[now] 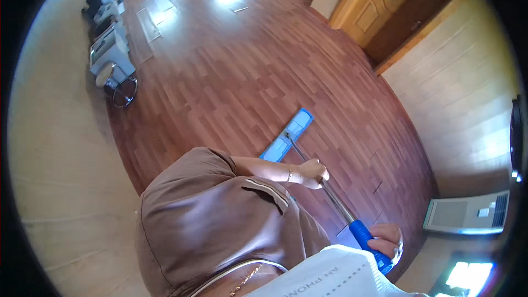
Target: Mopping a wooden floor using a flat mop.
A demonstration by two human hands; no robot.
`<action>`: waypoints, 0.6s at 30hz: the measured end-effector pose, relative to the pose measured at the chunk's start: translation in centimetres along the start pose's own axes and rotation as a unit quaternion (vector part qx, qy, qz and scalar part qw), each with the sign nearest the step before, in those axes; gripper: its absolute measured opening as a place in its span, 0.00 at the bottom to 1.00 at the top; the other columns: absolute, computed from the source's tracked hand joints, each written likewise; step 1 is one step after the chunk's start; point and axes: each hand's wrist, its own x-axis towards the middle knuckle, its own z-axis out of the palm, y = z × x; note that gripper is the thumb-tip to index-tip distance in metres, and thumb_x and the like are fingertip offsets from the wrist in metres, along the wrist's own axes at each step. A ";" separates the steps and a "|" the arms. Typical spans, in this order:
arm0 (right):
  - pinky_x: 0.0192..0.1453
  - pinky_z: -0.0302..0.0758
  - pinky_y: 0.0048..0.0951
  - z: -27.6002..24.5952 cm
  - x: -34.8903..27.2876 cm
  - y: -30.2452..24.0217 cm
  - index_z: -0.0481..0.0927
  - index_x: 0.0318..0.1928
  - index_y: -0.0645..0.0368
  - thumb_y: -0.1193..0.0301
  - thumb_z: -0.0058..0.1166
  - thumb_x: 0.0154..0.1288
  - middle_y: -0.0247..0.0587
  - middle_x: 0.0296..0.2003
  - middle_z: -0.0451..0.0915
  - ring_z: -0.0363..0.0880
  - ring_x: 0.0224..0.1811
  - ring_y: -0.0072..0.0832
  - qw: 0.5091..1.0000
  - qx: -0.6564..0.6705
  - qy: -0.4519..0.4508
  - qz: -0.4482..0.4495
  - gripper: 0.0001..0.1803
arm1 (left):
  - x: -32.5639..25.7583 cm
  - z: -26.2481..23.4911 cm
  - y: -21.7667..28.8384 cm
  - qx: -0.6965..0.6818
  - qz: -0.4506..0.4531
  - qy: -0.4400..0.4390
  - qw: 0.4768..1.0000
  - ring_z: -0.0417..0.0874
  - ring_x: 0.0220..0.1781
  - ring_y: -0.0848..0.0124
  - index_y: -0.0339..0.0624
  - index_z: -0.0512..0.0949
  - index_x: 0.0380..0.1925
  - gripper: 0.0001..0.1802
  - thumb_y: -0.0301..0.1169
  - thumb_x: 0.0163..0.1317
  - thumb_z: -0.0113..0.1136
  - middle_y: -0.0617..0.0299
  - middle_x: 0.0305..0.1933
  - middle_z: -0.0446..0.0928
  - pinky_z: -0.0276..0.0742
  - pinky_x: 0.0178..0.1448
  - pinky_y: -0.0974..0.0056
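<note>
A flat mop runs diagonally ahead of me, its long blue mop head lying on the wood-pattern floor. My left hand, with a bracelet at the wrist, is closed around the metal pole partway along it. Farther up, at the pole's end near my body, my right hand wraps round the blue grip. A white covering with print on it hides part of the view below that grip.
Along the left wall stand a stool with a round chrome base and several pale appliances. A wooden door is at the far right, beside a dark doorway. A white appliance with a grille stands at the right wall.
</note>
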 end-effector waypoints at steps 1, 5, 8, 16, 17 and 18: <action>0.33 0.76 0.35 -0.3 0.4 0.7 0.77 0.34 0.57 0.60 0.67 0.51 0.47 0.31 0.79 0.79 0.32 0.38 1.000 0.011 -0.014 -0.013 0.17 | -0.5 -0.5 -0.3 0.004 -0.015 0.016 1.000 0.79 0.25 0.57 0.48 0.68 0.12 0.15 0.38 0.51 0.60 0.59 0.17 0.73 0.72 0.34 0.52; 0.21 0.70 0.24 3.3 2.8 1.6 0.74 0.26 0.56 0.50 0.63 0.55 0.37 0.18 0.74 0.73 0.18 0.27 0.990 0.019 0.142 -0.015 0.22 | -4.1 -1.9 -0.9 0.046 -0.088 0.113 0.989 0.81 0.27 0.53 0.48 0.73 0.13 0.06 0.34 0.41 0.56 0.57 0.18 0.75 0.72 0.34 0.50; 0.23 0.73 0.24 4.5 2.7 2.7 0.69 0.41 0.58 0.46 0.68 0.51 0.41 0.22 0.77 0.76 0.21 0.28 0.978 0.092 0.186 -0.012 0.32 | -7.1 -3.0 -0.8 0.088 -0.148 0.147 0.974 0.78 0.24 0.57 0.49 0.68 0.11 0.17 0.38 0.54 0.59 0.59 0.17 0.73 0.69 0.35 0.52; 0.36 0.86 0.34 8.3 5.9 3.5 0.71 0.57 0.38 0.60 0.69 0.52 0.53 0.36 0.80 0.83 0.33 0.43 0.967 0.246 0.068 0.004 0.31 | -16.6 -7.4 0.3 0.098 -0.364 0.182 0.908 0.80 0.31 0.57 0.49 0.73 0.15 0.16 0.41 0.57 0.59 0.59 0.22 0.77 0.67 0.41 0.51; 0.39 0.85 0.40 8.8 5.8 4.3 0.76 0.44 0.49 0.62 0.70 0.52 0.57 0.37 0.81 0.84 0.38 0.47 0.944 0.330 0.024 0.011 0.20 | -18.7 -7.0 0.1 0.120 -0.386 0.195 0.894 0.81 0.33 0.58 0.50 0.75 0.16 0.14 0.42 0.56 0.60 0.59 0.24 0.78 0.68 0.42 0.52; 0.42 0.84 0.42 9.6 5.8 5.3 0.77 0.43 0.50 0.65 0.70 0.52 0.58 0.38 0.81 0.84 0.40 0.49 0.931 0.364 -0.032 -0.007 0.19 | -21.0 -6.3 -0.2 0.137 -0.403 0.212 0.880 0.81 0.33 0.58 0.50 0.76 0.17 0.13 0.42 0.55 0.61 0.59 0.24 0.78 0.68 0.42 0.52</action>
